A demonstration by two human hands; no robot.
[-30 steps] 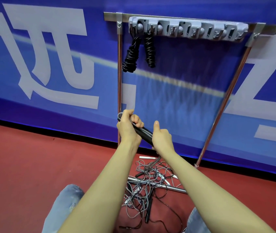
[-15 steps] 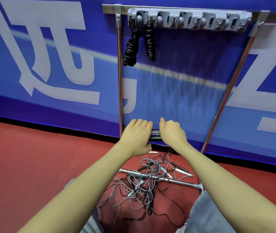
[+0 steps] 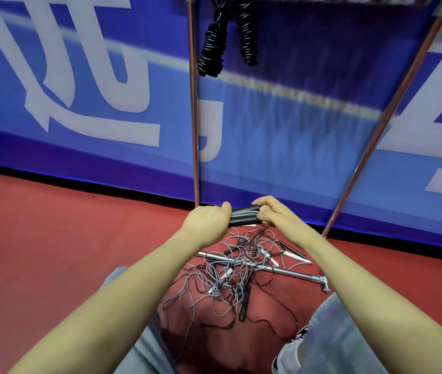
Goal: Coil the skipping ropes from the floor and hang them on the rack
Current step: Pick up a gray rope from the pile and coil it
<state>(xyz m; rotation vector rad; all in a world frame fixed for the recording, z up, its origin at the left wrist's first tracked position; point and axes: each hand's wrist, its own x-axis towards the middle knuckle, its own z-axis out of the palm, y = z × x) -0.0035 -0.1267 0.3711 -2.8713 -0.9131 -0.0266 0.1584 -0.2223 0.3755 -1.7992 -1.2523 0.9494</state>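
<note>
Both hands are up in front of the rack's legs, and the left hand (image 3: 209,220) is wrapped around one end of a pair of black rope handles (image 3: 244,215), fingers curled tight. Across the middle, the handles lie side by side, long axis running left to right, level between the two fists, with grey cord laid along them. On the other end the right hand (image 3: 271,214) pinches the handles with thumb and curled fingers, and the cord drops from just below it toward the floor. That's the relation to watch: the loose rope lies below and nearer than the hands, straight down into the tangle of ropes (image 3: 236,276) on the red floor (image 3: 52,238), so the right hand looks better placed to gather cord. The tangle drapes over the rack's base bar (image 3: 295,273), which could snag. Up high and far, two coiled black ropes (image 3: 225,39) hang between the rack's left upright (image 3: 194,103) and its right upright (image 3: 392,112); the hooks themselves are cut off at the top.
</note>
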